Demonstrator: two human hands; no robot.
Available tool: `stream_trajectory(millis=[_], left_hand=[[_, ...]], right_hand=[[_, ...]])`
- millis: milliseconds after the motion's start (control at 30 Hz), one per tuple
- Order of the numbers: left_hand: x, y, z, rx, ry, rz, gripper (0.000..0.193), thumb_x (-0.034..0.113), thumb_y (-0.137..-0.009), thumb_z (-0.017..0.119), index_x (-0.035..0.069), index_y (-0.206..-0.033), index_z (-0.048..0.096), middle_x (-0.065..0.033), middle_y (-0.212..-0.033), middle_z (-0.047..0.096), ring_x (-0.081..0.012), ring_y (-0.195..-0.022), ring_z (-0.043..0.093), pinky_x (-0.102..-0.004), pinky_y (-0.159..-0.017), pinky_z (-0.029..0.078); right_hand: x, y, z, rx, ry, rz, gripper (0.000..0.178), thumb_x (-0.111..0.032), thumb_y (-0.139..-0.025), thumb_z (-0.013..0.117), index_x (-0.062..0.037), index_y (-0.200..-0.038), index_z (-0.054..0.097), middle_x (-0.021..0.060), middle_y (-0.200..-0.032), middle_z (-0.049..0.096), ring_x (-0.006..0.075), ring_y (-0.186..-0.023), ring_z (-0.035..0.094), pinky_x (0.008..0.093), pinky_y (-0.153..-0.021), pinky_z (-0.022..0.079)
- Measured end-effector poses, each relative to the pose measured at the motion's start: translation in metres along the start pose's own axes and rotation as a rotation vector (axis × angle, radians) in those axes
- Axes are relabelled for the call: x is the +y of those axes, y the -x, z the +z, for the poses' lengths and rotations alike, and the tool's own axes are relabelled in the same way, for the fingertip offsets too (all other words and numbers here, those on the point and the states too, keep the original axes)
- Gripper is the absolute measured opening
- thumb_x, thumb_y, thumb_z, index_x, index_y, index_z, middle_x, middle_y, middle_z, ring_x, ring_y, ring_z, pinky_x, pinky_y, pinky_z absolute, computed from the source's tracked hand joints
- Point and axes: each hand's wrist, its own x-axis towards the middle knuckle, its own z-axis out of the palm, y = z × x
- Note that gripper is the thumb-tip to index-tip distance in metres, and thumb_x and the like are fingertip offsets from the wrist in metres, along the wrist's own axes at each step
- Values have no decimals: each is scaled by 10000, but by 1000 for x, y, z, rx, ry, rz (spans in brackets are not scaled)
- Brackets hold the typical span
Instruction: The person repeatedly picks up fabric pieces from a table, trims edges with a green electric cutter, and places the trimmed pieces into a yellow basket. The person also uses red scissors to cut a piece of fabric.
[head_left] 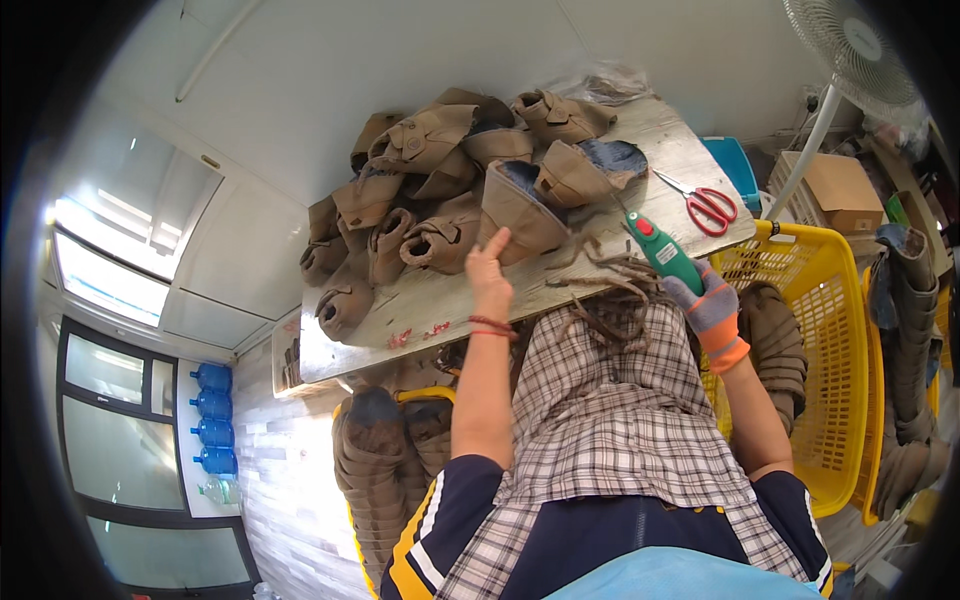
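My left hand, bare with a red bead bracelet at the wrist, grips the lower edge of a brown boot upper with a dark lining. In my right hand, in a grey and orange glove, is a green handheld tool with a red button. Its thin tip points up and left, toward a second brown boot upper lying open on the table. Red-handled scissors rest to the right of the tool. Brown strips of trimmed material lie at the table's near edge and on my lap.
More brown boot uppers are heaped on the worn wooden table. A yellow basket stands at my right, and stacked brown uppers at my left. A white fan and a cardboard box are at the far right.
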Motion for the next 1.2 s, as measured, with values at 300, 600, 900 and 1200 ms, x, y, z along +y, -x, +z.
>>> stream_trajectory(millis=[300, 600, 900, 1200], left_hand=[[154, 38, -11, -66, 187, -36, 241, 93, -875, 615, -56, -1064, 612, -150, -1077, 644, -250, -968, 634, -376, -857, 518], [139, 30, -12, 2, 318, -273, 223, 118, -909, 570, -1, -1098, 579, -130, -1093, 648, -264, -972, 648, -405, -838, 546], [121, 34, -3, 43, 349, -327, 232, 109, -913, 569, -29, -1099, 557, -167, -1112, 629, -296, -1008, 625, -439, -889, 517], [115, 67, 11, -16, 306, -161, 277, 136, -925, 571, -55, -1126, 557, -149, -1142, 614, -258, -1020, 614, -396, -893, 507]], right_hand=[[-35, 15, -10, -26, 249, -451, 576, -364, -654, 828, -53, -1099, 637, 140, -792, 664, 285, -676, 635, 358, -620, 505], [-26, 22, -5, 74, 385, -858, 689, -360, -609, 846, 4, -1136, 591, 64, -650, 570, 223, -548, 550, 340, -541, 450], [-31, 19, -4, 61, 418, -870, 690, -366, -621, 841, 4, -1143, 583, 60, -639, 563, 216, -536, 543, 335, -533, 439], [-55, 13, 5, 21, 367, -782, 623, -387, -629, 829, -26, -1095, 625, 79, -671, 613, 246, -573, 589, 341, -557, 469]])
